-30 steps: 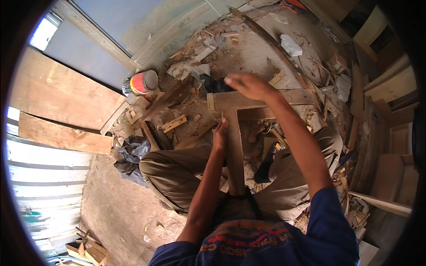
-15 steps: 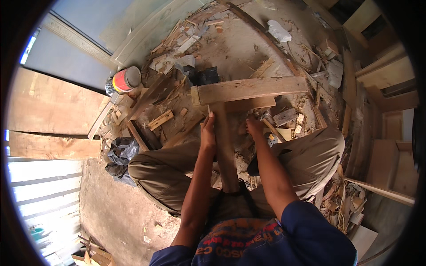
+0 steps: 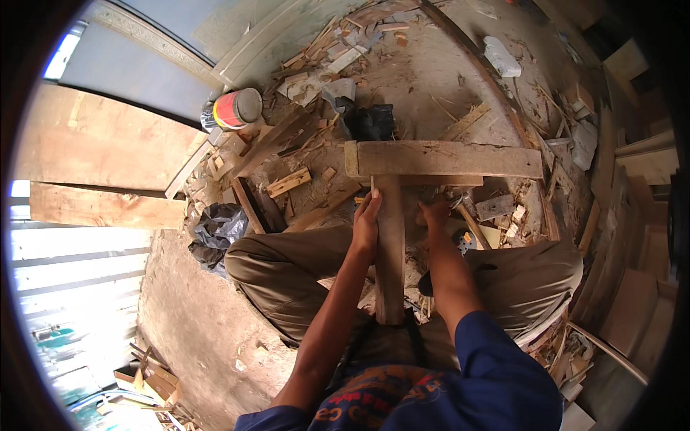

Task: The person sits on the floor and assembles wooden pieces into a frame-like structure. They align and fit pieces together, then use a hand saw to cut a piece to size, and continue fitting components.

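A narrow wooden board point(image 3: 390, 258) runs from my lap up to a wider wooden crosspiece point(image 3: 445, 159), roughly in a T shape. Another wooden piece point(image 3: 445, 181) shows as a thin strip under the crosspiece. My left hand point(image 3: 366, 223) is wrapped around the left edge of the narrow board, just below the crosspiece, with its thumb pointing up. To the right of that board my right hand point(image 3: 433, 213) is closed, below the crosspiece. What it holds, if anything, is hidden. A small orange-yellow bit shows beside the left fingers.
Wood offcuts point(image 3: 289, 182) and shavings litter the floor around my crossed legs. A paint bucket point(image 3: 238, 108) lies tipped at the far left, and black plastic point(image 3: 219, 231) is bunched near my left knee. A long beam point(image 3: 478, 65) crosses the far right. Wooden furniture frames stand at the right.
The whole view has shifted, so things sit further right and lower. The narrow board has moved left relative to the crosspiece, and less of the lower piece shows. Both hands remain beside the board.
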`<action>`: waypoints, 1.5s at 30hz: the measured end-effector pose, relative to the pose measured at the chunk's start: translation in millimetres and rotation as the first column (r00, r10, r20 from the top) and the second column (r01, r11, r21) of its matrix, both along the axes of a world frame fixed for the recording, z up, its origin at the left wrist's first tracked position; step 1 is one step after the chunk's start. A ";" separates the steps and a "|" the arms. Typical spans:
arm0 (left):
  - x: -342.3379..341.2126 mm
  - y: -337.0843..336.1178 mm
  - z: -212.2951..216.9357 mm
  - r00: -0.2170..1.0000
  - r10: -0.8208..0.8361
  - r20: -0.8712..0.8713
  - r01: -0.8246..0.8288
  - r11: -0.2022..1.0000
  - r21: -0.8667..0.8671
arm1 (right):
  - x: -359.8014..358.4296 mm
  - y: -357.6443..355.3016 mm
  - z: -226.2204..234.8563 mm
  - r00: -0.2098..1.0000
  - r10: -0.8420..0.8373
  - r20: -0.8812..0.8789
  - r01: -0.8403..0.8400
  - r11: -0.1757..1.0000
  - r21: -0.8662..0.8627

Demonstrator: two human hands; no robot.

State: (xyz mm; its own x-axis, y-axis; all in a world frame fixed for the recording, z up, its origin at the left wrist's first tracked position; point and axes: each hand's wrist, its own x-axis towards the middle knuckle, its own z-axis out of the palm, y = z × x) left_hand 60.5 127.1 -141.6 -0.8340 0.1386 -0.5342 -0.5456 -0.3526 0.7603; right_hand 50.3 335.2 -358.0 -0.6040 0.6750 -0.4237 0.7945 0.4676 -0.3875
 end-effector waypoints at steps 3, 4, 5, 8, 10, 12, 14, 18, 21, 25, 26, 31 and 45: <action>0.4 -6.7 -2.1 1.000 0.023 0.003 -0.023 1.000 0.010 | -4.5 1.4 6.9 0.984 0.175 0.024 -0.172 0.981 -0.088; -0.6 -5.0 -0.1 1.000 0.014 0.004 -0.014 1.000 0.028 | -6.9 9.5 3.2 0.978 0.207 0.036 -0.202 0.973 -0.109; -1.2 -4.0 1.9 1.000 0.010 0.007 -0.011 0.999 0.037 | -7.8 17.2 -0.5 0.970 0.238 0.048 -0.231 0.964 -0.130; -3.5 -10.4 1.4 1.000 0.013 0.010 -0.013 0.999 0.041 | -1.1 25.4 -4.9 0.968 0.250 0.005 -0.246 0.957 -0.155; -9.1 -14.9 -4.7 1.000 0.017 0.019 -0.017 1.000 0.025 | 8.5 26.6 -5.2 0.973 0.226 -0.041 -0.228 0.972 -0.055; -12.0 -15.0 -3.4 1.000 0.007 0.007 -0.007 0.999 0.043 | 22.2 30.6 -4.5 0.998 -0.022 -0.054 0.022 1.000 0.003; -16.3 -15.6 -3.6 1.000 -0.014 -0.008 0.015 1.000 0.021 | 29.8 30.9 5.2 0.888 -0.458 -0.029 0.457 0.889 -0.030; -18.9 -0.6 -22.6 0.998 -0.027 -0.062 0.027 1.000 -0.009 | 48.8 69.9 34.5 0.912 -0.396 -0.108 0.334 0.869 -0.365; -16.3 9.8 -18.4 0.998 0.030 -0.046 -0.026 0.997 0.076 | 62.1 73.7 76.1 0.741 -0.645 -0.190 0.406 0.655 -0.637; -11.6 17.7 7.8 0.999 0.033 -0.013 -0.032 0.993 0.116 | 93.5 62.9 142.1 0.390 -0.845 -0.366 0.404 0.515 -0.756; -10.9 14.2 6.8 0.999 0.030 -0.032 -0.027 0.995 0.096 | 94.5 53.3 166.9 0.326 -0.841 -0.431 0.406 0.537 -0.739; -1.5 16.2 29.0 0.999 0.015 -0.043 -0.020 0.992 -0.122 | 83.5 32.8 322.9 0.352 -0.429 -0.832 0.102 0.901 -0.422; -0.7 21.3 4.1 0.998 0.064 -0.025 -0.063 0.998 0.030 | -142.7 -43.4 384.9 0.345 0.922 -0.175 -0.938 0.344 -0.037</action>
